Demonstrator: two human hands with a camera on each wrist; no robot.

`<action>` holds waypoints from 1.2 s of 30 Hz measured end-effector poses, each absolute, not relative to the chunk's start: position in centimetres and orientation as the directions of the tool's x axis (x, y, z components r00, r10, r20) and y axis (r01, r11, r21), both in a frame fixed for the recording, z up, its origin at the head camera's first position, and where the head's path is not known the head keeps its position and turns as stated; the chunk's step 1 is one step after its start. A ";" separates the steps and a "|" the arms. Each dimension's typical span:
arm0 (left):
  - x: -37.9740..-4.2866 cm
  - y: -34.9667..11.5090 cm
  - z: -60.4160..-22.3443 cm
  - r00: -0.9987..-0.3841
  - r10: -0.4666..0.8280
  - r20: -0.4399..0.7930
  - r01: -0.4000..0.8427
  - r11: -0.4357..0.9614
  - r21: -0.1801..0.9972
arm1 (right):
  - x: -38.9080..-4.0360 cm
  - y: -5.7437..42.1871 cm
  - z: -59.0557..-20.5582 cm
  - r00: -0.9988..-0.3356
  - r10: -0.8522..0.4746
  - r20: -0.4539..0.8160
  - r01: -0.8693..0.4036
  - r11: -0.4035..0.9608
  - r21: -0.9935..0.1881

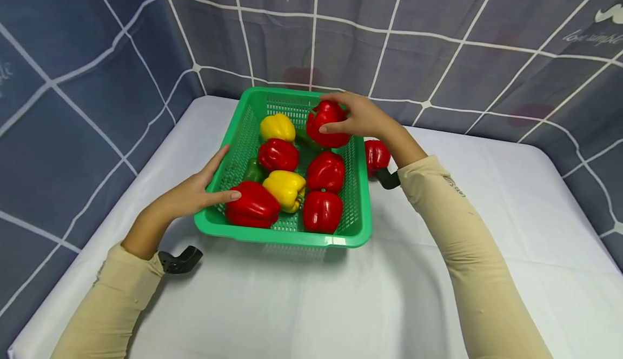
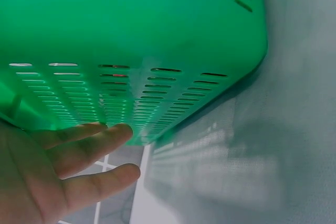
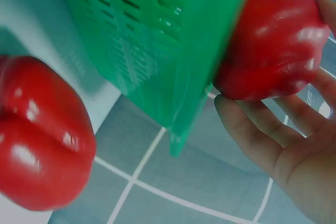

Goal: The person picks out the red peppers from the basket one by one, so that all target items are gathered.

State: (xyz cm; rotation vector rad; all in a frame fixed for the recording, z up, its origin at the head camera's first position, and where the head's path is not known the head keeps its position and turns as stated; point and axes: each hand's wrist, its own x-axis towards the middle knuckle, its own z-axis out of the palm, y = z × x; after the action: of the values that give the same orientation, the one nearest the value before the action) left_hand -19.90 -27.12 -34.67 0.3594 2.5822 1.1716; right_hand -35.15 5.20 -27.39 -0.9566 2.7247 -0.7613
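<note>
Right hand point(image 1: 362, 117) grips 1 red pepper point(image 1: 321, 117), upper centre of frame, just inside the right rim of the basket point(image 1: 364, 202). Left hand point(image 1: 194, 188), fingers straight, sits farther off, left rim.

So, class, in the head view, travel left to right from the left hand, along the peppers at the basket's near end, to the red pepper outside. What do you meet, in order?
Left hand → near-left red pepper → near yellow pepper → near-right red pepper → red pepper outside the basket.
</note>
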 end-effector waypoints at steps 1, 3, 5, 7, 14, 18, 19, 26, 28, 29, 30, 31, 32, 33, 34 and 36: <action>-19.9 -27.1 -34.6 -0.929 0.336 -0.153 0.106 0.641 0.761 | -35.1 5.4 -27.3 -0.787 -0.615 0.033 -0.542 0.666 -0.513; -19.8 -27.1 -34.5 -0.929 0.336 -0.155 0.105 0.640 0.761 | -35.1 5.9 -27.0 -0.797 -0.603 0.046 -0.540 0.675 -0.503; -19.8 -27.1 -34.4 -0.928 0.336 -0.159 0.100 0.638 0.763 | -35.0 6.3 -26.9 -0.806 -0.589 0.051 -0.531 0.683 -0.502; -19.7 -27.0 -34.4 -0.928 0.337 -0.163 0.096 0.635 0.766 | -34.9 6.7 -26.7 -0.816 -0.575 0.056 -0.519 0.688 -0.508; -19.6 -27.0 -34.2 -0.929 0.337 -0.155 0.101 0.632 0.769 | -34.5 7.8 -26.0 -0.840 -0.537 0.082 -0.498 0.701 -0.511; -19.6 -27.0 -34.2 -0.928 0.340 -0.154 0.105 0.633 0.767 | -34.2 8.4 -25.6 -0.860 -0.505 0.074 -0.472 0.730 -0.494; -19.6 -27.0 -34.2 -0.927 0.341 -0.154 0.105 0.633 0.767 | -34.1 8.7 -25.5 -0.867 -0.494 0.070 -0.461 0.741 -0.489; -19.7 -27.2 -33.9 -0.928 0.341 -0.151 0.106 0.629 0.770 | -33.4 9.5 -25.4 -0.896 -0.443 0.038 -0.404 0.777 -0.483; -19.6 -27.2 -34.0 -0.928 0.342 -0.150 0.106 0.626 0.773 | -33.2 9.5 -25.5 -0.896 -0.442 0.031 -0.402 0.783 -0.475; -19.6 -27.1 -34.0 -0.927 0.343 -0.149 0.106 0.622 0.775 | -33.0 9.5 -25.5 -0.897 -0.441 0.025 -0.400 0.786 -0.471; -19.6 -27.1 -34.0 -0.927 0.345 -0.148 0.106 0.618 0.779 | -32.9 9.4 -25.6 -0.897 -0.441 0.019 -0.398 0.790 -0.466; -19.6 -27.0 -34.1 -0.926 0.347 -0.147 0.106 0.614 0.782 | -32.8 9.4 -25.6 -0.898 -0.439 0.016 -0.396 0.794 -0.461; -19.6 -27.0 -34.1 -0.926 0.349 -0.145 0.107 0.610 0.785 | -32.7 9.4 -25.6 -0.899 -0.437 0.012 -0.393 0.797 -0.458; -19.6 -26.9 -34.1 -0.926 0.351 -0.142 0.109 0.607 0.787 | -32.6 9.4 -25.6 -0.900 -0.435 0.010 -0.392 0.801 -0.454; -19.6 -26.9 -34.2 -0.925 0.353 -0.141 0.111 0.605 0.789 | -32.5 9.5 -25.5 -0.902 -0.433 0.005 -0.388 0.803 -0.452; -19.7 -26.8 -34.2 -0.925 0.355 -0.135 0.118 0.607 0.786 | -32.4 9.8 -25.5 -0.907 -0.422 0.003 -0.378 0.809 -0.451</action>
State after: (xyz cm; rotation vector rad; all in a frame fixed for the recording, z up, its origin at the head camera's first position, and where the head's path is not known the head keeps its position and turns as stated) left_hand -19.68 -26.83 -34.17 0.3859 2.5577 1.2212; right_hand -32.43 9.81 -25.50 -0.6415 2.8949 -0.6914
